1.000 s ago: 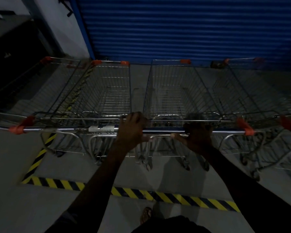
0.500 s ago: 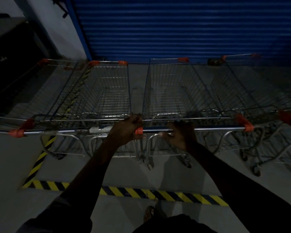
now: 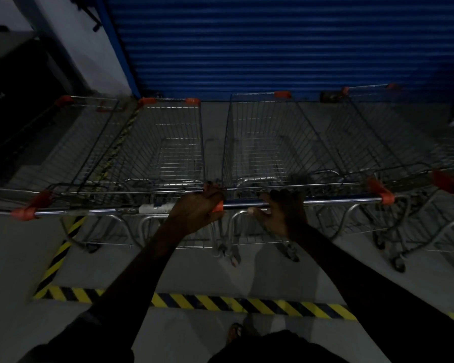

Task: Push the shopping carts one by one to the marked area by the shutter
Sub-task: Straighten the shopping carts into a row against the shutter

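You were parking the cart [image 3: 275,142] inside the striped floor marking [image 3: 247,305], nose near the shutter [image 3: 273,43]. Your left hand [image 3: 197,208] and right hand [image 3: 283,213] were closed around its handle [image 3: 333,200]. Next, I think, you should release and fetch another.

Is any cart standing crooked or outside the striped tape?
Nothing stands out. The carts stand side by side facing the shutter, inside the striped tape. Both hands, left hand and right hand, are at the handles.

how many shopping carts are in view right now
4. One cart at far left, one left of centre, one in the middle under the hands, one at right. The frame edges are dark, so more may be hidden.
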`<state>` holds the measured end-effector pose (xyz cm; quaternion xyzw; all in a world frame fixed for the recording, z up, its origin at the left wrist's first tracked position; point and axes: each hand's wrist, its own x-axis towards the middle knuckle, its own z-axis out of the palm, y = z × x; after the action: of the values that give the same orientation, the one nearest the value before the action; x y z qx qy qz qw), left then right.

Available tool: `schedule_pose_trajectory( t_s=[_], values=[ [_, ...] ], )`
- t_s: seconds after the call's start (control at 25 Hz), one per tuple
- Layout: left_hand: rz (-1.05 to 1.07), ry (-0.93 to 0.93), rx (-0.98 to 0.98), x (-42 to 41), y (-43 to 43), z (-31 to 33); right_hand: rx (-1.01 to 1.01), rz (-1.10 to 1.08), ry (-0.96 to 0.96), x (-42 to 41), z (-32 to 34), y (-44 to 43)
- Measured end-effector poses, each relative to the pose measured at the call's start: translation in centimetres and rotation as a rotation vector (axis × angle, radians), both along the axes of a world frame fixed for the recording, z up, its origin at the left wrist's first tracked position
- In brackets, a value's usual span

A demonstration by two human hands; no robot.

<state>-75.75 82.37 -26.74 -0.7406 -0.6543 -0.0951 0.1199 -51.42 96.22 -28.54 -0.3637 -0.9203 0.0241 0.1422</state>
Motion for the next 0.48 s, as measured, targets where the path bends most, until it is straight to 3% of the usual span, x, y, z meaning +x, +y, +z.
schedule_pose_trajectory(
  t_s=[0.24, 0.48],
  values=[
    [0.16, 0.05, 0.031, 1.8, 0.1, 0.4, 0.034, 0.029, 0.053, 0.5, -0.4, 0.0],
    [0.07, 0.025, 0.065, 6.8, 2.3, 1.4, -0.03, 0.104, 0.176, 3.7, -0.1, 0.3]
  ],
)
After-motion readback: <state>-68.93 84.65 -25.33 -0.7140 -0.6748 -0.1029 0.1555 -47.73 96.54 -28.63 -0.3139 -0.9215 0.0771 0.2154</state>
